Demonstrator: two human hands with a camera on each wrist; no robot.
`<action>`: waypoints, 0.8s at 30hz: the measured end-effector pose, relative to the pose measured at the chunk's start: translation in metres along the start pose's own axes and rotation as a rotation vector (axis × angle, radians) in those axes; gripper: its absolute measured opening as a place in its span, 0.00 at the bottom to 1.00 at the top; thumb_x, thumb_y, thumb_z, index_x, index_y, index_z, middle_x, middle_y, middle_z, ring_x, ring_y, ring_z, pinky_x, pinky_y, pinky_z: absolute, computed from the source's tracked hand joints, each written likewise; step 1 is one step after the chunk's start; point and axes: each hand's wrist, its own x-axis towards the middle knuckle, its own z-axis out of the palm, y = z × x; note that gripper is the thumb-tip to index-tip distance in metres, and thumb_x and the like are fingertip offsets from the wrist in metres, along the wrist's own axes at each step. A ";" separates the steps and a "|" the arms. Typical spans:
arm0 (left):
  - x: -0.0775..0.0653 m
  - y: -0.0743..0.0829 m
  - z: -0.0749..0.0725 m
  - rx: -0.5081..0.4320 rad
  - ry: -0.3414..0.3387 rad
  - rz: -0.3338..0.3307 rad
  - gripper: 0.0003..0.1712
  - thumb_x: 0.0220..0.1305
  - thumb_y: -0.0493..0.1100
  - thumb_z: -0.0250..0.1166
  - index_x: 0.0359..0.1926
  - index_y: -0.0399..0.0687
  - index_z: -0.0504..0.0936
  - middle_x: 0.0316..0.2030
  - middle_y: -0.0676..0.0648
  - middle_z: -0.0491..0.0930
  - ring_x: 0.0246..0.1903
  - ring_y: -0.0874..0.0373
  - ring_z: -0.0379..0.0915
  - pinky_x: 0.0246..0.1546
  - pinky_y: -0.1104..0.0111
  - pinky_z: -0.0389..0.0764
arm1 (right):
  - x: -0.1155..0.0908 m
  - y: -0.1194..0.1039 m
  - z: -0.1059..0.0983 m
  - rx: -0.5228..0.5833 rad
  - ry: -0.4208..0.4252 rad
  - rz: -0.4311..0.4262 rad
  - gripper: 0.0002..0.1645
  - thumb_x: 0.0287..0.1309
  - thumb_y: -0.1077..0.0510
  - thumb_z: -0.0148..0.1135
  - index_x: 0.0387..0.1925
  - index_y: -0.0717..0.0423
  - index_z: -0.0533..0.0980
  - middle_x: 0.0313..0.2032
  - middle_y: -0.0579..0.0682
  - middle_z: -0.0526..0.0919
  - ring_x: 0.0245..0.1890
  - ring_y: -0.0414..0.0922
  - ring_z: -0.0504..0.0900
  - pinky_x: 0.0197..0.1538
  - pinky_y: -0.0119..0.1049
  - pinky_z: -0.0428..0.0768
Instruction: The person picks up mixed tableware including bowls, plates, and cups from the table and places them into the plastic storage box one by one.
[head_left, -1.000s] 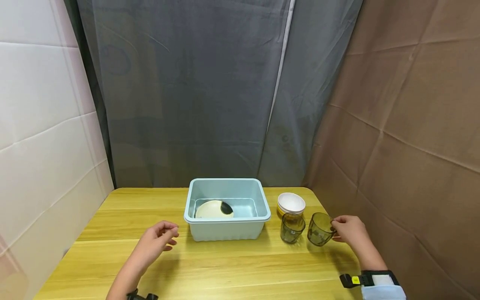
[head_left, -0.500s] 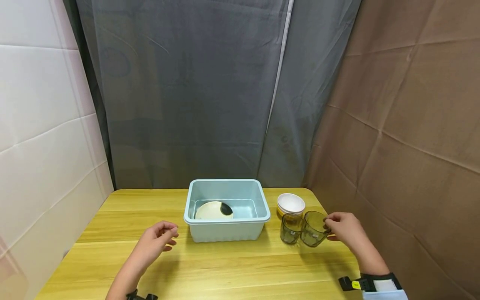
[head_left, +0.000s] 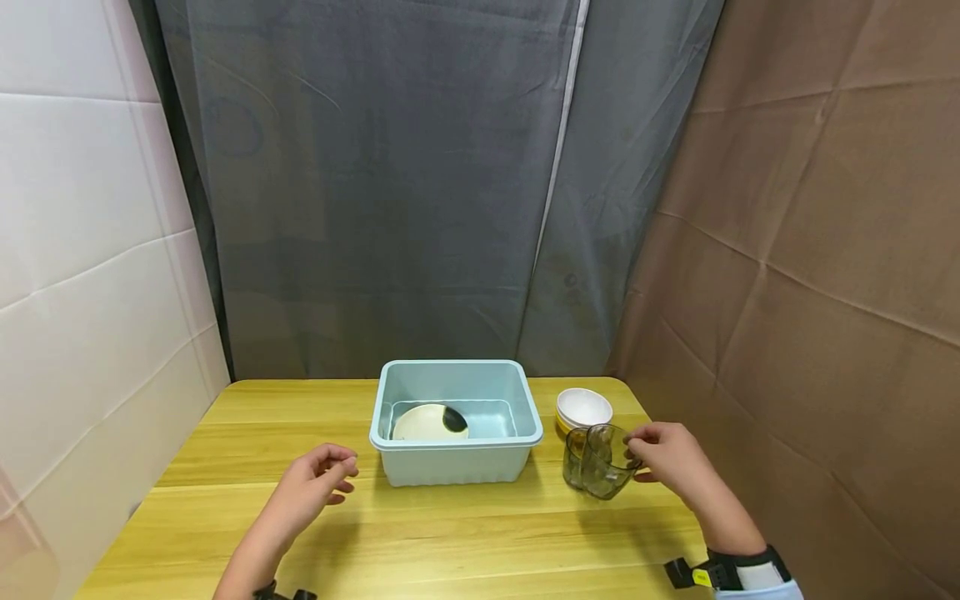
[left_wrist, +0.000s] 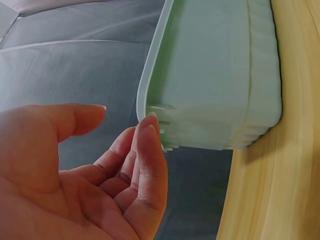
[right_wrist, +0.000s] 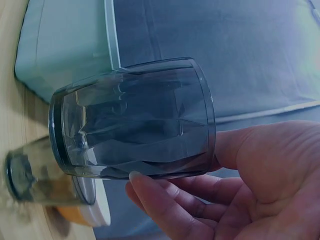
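My right hand pinches the rim of a tinted glass tumbler, thumb on one side of the wall and fingers on the other. In the head view the held tumbler leans and overlaps a second tinted tumbler, which stands on the table; the right wrist view shows this other glass below it. My left hand hangs loosely bent over the table, left of the pale blue plastic basin, and holds nothing. Inside the basin lies a cream plate with a dark patch.
Behind the tumblers sits a stack of white bowls, with yellow on the outside lower down. The wooden table reaches a grey curtain at the back. A brown cloth wall stands on the right, a white one on the left.
My right hand has carried its tumbler leftward, from beside the second tumbler to in front of it in the head view. The left hand and the basin stay put.
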 end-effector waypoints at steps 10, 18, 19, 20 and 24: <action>-0.001 0.002 0.002 0.002 -0.021 -0.001 0.17 0.84 0.43 0.63 0.60 0.33 0.81 0.46 0.42 0.86 0.43 0.48 0.86 0.44 0.56 0.90 | -0.003 -0.018 0.030 0.061 -0.050 -0.022 0.12 0.73 0.66 0.61 0.49 0.73 0.83 0.42 0.61 0.85 0.43 0.53 0.87 0.38 0.50 0.93; -0.001 0.003 0.007 -0.007 -0.021 -0.001 0.15 0.84 0.42 0.64 0.58 0.33 0.82 0.44 0.43 0.86 0.43 0.46 0.87 0.44 0.54 0.90 | -0.004 -0.032 0.057 0.061 -0.073 -0.061 0.12 0.71 0.67 0.63 0.49 0.71 0.85 0.44 0.59 0.87 0.43 0.53 0.86 0.36 0.50 0.92; -0.001 0.003 0.008 -0.006 -0.022 -0.001 0.15 0.84 0.42 0.64 0.58 0.33 0.83 0.44 0.43 0.86 0.43 0.46 0.87 0.44 0.54 0.90 | -0.004 -0.034 0.060 0.062 -0.075 -0.064 0.12 0.71 0.67 0.63 0.49 0.71 0.85 0.44 0.59 0.87 0.43 0.53 0.86 0.35 0.50 0.92; -0.001 0.003 0.009 -0.006 -0.021 0.000 0.14 0.83 0.42 0.64 0.57 0.34 0.83 0.44 0.43 0.86 0.42 0.46 0.87 0.43 0.54 0.90 | -0.004 -0.035 0.062 0.062 -0.075 -0.066 0.11 0.71 0.67 0.63 0.48 0.71 0.85 0.44 0.59 0.87 0.42 0.52 0.86 0.35 0.49 0.92; -0.001 0.005 0.013 -0.004 -0.018 0.012 0.13 0.83 0.41 0.65 0.57 0.34 0.83 0.43 0.43 0.85 0.41 0.49 0.87 0.42 0.56 0.91 | -0.003 -0.042 0.072 0.073 -0.096 -0.078 0.10 0.70 0.67 0.64 0.47 0.70 0.85 0.42 0.58 0.88 0.40 0.52 0.87 0.35 0.48 0.92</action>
